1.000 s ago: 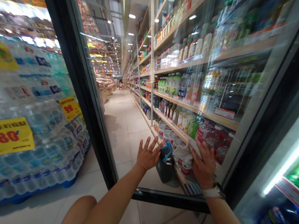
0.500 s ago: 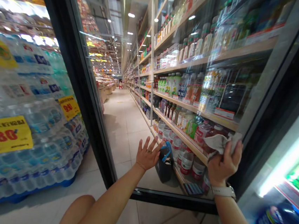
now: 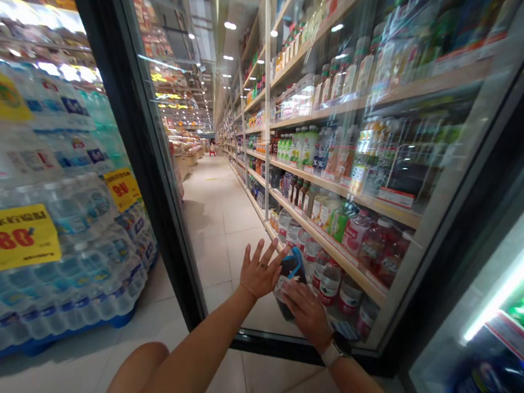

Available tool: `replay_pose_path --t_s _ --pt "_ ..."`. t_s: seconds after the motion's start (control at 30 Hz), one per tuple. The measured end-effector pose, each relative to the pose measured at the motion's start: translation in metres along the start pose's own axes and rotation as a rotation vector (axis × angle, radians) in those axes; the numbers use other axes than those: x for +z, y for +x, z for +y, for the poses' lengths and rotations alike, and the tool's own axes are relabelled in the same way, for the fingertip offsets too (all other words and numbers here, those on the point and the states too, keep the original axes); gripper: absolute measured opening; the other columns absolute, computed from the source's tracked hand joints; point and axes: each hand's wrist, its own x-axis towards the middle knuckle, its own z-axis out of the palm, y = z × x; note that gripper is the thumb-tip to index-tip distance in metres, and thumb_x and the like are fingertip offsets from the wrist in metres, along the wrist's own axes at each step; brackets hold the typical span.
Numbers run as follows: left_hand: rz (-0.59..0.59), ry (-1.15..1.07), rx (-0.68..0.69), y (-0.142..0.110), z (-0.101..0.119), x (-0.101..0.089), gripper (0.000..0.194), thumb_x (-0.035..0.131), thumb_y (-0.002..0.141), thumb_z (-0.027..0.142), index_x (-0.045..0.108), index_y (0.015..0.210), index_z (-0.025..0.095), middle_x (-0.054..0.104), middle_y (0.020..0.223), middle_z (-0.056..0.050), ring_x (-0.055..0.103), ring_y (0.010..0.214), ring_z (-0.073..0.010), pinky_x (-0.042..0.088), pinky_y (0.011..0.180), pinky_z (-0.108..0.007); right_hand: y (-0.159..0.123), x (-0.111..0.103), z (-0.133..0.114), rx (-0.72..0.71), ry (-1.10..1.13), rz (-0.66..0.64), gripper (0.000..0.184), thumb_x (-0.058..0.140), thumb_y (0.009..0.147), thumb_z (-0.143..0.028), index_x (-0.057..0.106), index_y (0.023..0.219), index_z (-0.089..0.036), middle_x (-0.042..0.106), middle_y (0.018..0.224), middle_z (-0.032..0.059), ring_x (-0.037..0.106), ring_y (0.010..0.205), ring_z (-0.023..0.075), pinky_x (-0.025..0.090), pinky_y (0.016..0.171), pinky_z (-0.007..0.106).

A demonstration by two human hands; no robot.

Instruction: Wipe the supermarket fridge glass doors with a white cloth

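Observation:
An open glass cooler door (image 3: pixel 227 174) with a black frame stands in front of me. My left hand (image 3: pixel 260 273) lies flat on the glass, fingers spread. My right hand (image 3: pixel 307 312) presses a pale cloth (image 3: pixel 281 288) against the lower glass, right beside the left hand; only an edge of the cloth shows under the fingers. A white watch sits on my right wrist. Through the glass I see shelves of bottled drinks (image 3: pixel 333 222) and a dark basket with a blue handle (image 3: pixel 292 270) on the floor.
Stacked packs of bottled water (image 3: pixel 53 244) with yellow price signs stand at the left. The lit cooler interior (image 3: pixel 509 319) is at the right. A long tiled aisle (image 3: pixel 217 211) runs ahead, with a person far down it.
My right hand with the cloth swept from mid glass to the door's right edge, then down and left to beside my left hand. The left hand has stayed put.

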Motion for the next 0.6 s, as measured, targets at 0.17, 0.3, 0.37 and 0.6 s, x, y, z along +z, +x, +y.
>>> replay_pose_path --t_s 0.17,0.3,0.37,0.6 --pt "-0.024 0.011 -0.010 -0.002 0.001 0.001 0.061 0.054 0.085 0.033 0.036 0.143 0.032 0.036 0.150 -0.002 0.016 0.145 -0.0253 0.006 0.119 -0.048 -0.025 0.017 -0.018 -0.166 0.083 -0.116 0.037 0.039 0.095 -0.008 0.061 0.122 -0.023 0.063 0.128 -0.0006 0.052 0.125 0.0124 0.044 0.107 0.032" --pt "-0.036 0.021 -0.010 -0.002 0.001 0.000 0.062 0.055 0.085 0.035 0.035 0.143 0.032 0.037 0.149 -0.002 0.016 0.145 -0.0253 0.006 0.119 -0.048 -0.038 0.022 -0.025 -0.258 0.092 -0.181 0.035 0.036 0.098 -0.013 0.062 0.119 -0.024 0.062 0.129 -0.0036 0.055 0.121 0.0083 0.043 0.106 0.027" --pt "-0.034 0.026 -0.008 -0.002 0.001 0.000 0.062 0.055 0.085 0.035 0.035 0.143 0.032 0.037 0.149 -0.002 0.016 0.145 -0.0254 0.007 0.119 -0.049 -0.038 0.022 -0.025 -0.257 0.087 -0.179 0.034 0.036 0.099 -0.015 0.062 0.119 -0.026 0.062 0.128 -0.0048 0.054 0.121 0.0069 0.042 0.106 0.026" --pt "-0.006 0.023 0.006 0.000 -0.001 0.003 0.060 0.054 0.085 0.034 0.036 0.143 0.031 0.036 0.150 -0.003 0.016 0.145 -0.0261 0.009 0.119 -0.049 -0.006 0.001 -0.001 -0.167 0.001 -0.080 0.036 0.038 0.097 -0.011 0.062 0.117 -0.027 0.062 0.128 -0.0034 0.047 0.129 0.0110 0.030 0.115 0.035"
